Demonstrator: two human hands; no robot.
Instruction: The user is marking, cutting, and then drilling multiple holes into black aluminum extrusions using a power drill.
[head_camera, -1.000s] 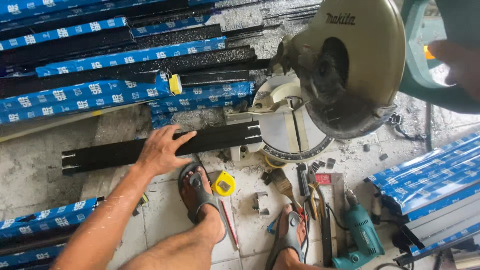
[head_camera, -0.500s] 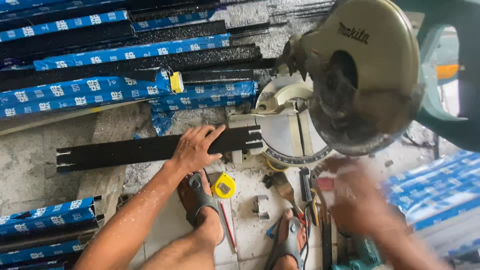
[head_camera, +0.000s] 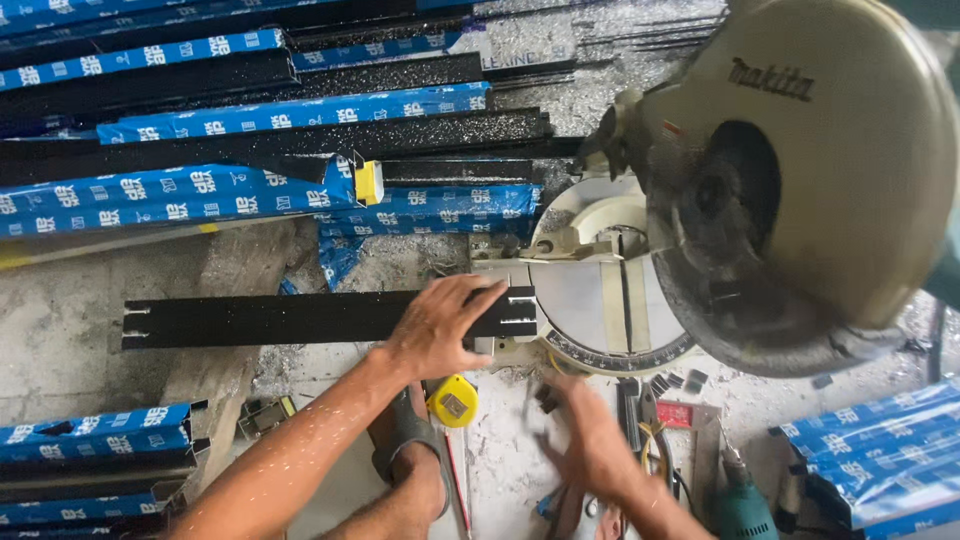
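Observation:
My left hand (head_camera: 440, 328) lies flat on the right end of a black aluminium profile (head_camera: 260, 320), pressing it down beside the round white base (head_camera: 600, 300) of a mitre saw. The saw's big metal blade guard (head_camera: 800, 180) hangs raised at the upper right. My right hand (head_camera: 590, 440) is blurred, low in front of the saw base, over small metal offcuts (head_camera: 548, 398) on the floor. Whether it holds anything is not visible.
Long profiles wrapped in blue film (head_camera: 240, 190) and bare black ones (head_camera: 300, 140) are stacked at the back and left. A yellow tape measure (head_camera: 452, 402), pliers (head_camera: 650, 420), a teal power drill (head_camera: 745, 505) and my sandalled foot (head_camera: 410, 470) crowd the floor below. More blue-wrapped profiles (head_camera: 870, 450) lie at right.
The black profile has slid right toward the saw base under my left hand. My right hand has come down from the saw's handle to the floor in front of the base.

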